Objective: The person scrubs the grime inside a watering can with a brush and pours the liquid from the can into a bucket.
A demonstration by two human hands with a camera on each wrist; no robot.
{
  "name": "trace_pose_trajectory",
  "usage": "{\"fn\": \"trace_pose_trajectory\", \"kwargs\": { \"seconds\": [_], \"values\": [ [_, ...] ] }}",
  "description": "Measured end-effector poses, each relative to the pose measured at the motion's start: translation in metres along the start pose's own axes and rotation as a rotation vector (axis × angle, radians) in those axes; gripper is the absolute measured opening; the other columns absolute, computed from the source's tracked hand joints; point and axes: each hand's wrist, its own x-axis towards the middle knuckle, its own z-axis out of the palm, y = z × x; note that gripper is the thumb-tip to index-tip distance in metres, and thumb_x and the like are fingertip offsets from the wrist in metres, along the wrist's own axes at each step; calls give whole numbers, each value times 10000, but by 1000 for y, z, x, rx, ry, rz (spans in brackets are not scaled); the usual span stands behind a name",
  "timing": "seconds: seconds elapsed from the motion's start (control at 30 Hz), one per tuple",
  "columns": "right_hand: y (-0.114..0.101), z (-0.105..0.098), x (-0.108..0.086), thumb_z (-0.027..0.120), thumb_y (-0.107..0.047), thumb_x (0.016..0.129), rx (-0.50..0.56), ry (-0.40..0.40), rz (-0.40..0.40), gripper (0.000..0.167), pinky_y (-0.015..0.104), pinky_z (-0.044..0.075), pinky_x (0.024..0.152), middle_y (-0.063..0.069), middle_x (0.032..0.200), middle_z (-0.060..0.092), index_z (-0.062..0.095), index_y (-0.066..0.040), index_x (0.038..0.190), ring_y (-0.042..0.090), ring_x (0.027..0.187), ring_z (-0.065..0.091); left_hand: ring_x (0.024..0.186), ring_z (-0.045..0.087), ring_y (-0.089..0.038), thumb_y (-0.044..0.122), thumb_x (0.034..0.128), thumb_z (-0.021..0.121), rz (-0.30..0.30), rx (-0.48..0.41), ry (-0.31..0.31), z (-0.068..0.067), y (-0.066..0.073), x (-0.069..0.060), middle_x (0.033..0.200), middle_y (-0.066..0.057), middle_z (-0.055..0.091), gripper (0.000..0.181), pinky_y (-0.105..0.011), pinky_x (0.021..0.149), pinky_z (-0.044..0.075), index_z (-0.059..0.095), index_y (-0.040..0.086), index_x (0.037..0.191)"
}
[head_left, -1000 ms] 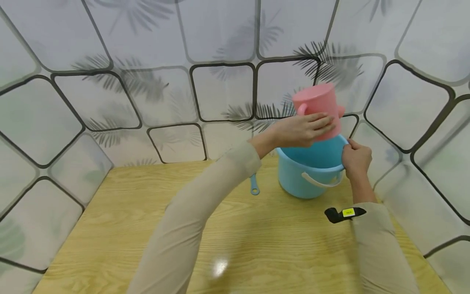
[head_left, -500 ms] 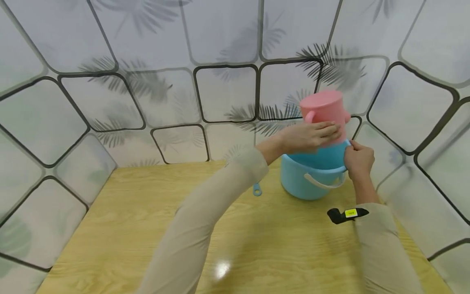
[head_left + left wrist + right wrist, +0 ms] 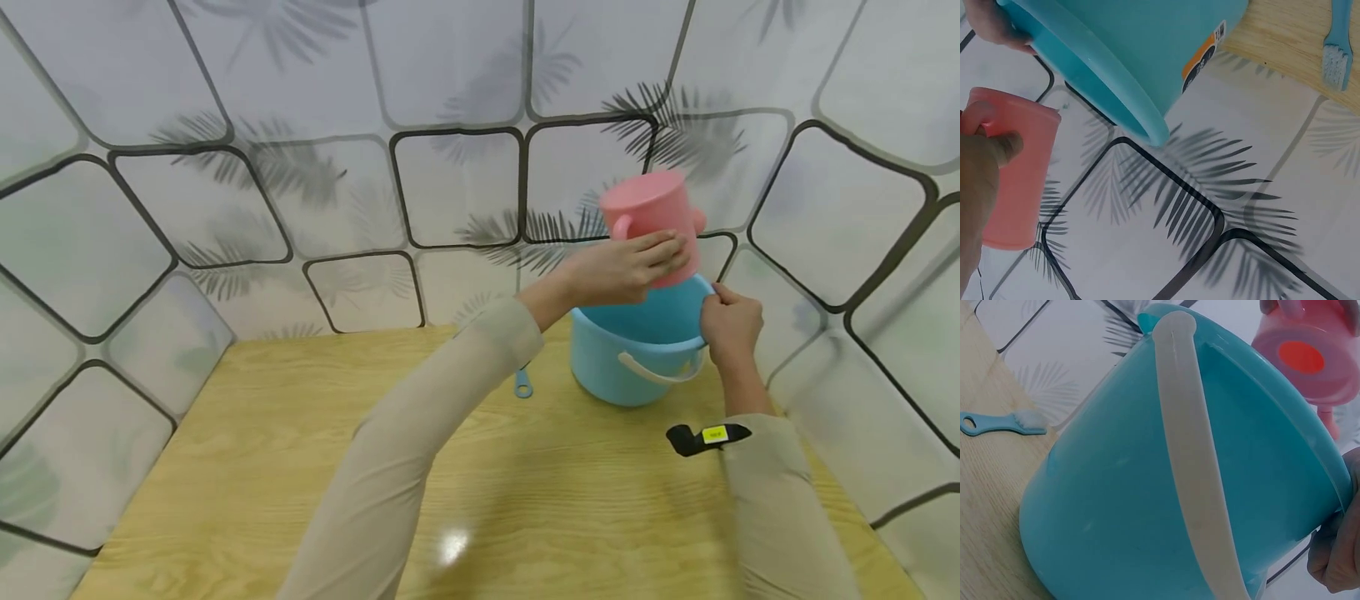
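Observation:
My left hand (image 3: pixel 611 268) grips a pink cup (image 3: pixel 651 204) above the mouth of a light blue bucket (image 3: pixel 622 371). The cup has a looped handle on one side and a protrusion on the other; a smooth pink end faces up in the head view. In the right wrist view, an orange-red oval shows at the end of the cup (image 3: pixel 1347 387). My right hand (image 3: pixel 732 327) grips the bucket's rim at the right, fingers curled over it. A white handle (image 3: pixel 652 371) hangs down the bucket's side. The bucket's contents cannot be seen.
A blue brush (image 3: pixel 1004 423) with white bristles lies on the wooden table (image 3: pixel 300 442) left of the bucket; my left sleeve partly covers it in the head view. Patterned walls (image 3: pixel 457 192) enclose the back and sides. A black device (image 3: pixel 705 437) sits at my right wrist.
The cup dips toward the bucket half a second ago, and now is raised and tilted again, much as a second ago. The right hand keeps its grip on the rim.

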Motion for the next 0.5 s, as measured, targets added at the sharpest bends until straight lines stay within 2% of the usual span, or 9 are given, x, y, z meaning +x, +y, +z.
{"fn": "trace_pose_trajectory", "kwargs": {
  "seconds": [0.07, 0.13, 0.2, 0.3, 0.4, 0.5],
  "values": [
    [-1, 0, -1, 383, -168, 937, -6, -1, -7, 470, 384, 373, 1117, 108, 1408, 524, 575, -110, 1363, 219, 1364, 441, 1421, 396, -296, -130, 985, 275, -21, 37, 20, 2, 2, -1, 1508, -152, 454, 502, -398, 1192, 249, 725, 13, 1153],
    [-1, 0, -2, 381, -166, 934, -16, 8, -12, 472, 387, 375, 1116, 112, 1403, 530, 581, -108, 1358, 227, 1362, 446, 1398, 427, -292, -148, 971, 218, -60, 48, 40, 3, 5, -1, 1485, -147, 485, 547, -395, 1182, 278, 693, -10, 1204],
    [-2, 0, -2, 378, -168, 936, -22, 11, -11, 472, 383, 374, 1117, 112, 1403, 531, 580, -108, 1359, 228, 1362, 448, 1389, 435, -290, -130, 974, 192, -96, 26, 47, 4, 7, 1, 1477, -144, 495, 548, -398, 1178, 288, 646, -31, 1264],
    [-2, 1, -3, 383, -162, 936, -15, 7, -13, 468, 379, 378, 1114, 109, 1400, 532, 584, -109, 1355, 218, 1358, 449, 1410, 408, -283, -33, 1015, 215, -132, -26, 19, 2, 8, 3, 1494, -129, 478, 486, -397, 1189, 263, 551, -40, 1367],
    [-3, 1, -2, 387, -158, 936, -7, 0, -17, 465, 376, 379, 1112, 109, 1399, 530, 578, -110, 1357, 207, 1355, 449, 1433, 378, -263, -7, 1035, 241, -123, -13, -16, -2, 7, 6, 1519, -106, 452, 468, -378, 1199, 238, 494, -9, 1428],
    [-3, 1, -2, 391, -147, 931, -9, 11, -32, 462, 383, 385, 1107, 112, 1385, 538, 584, -107, 1349, 203, 1345, 455, 1431, 380, -258, -38, 1022, 210, -81, 2, -4, -5, 10, 10, 1519, -107, 452, 502, -365, 1195, 248, 444, 1, 1465]
  ]
}}
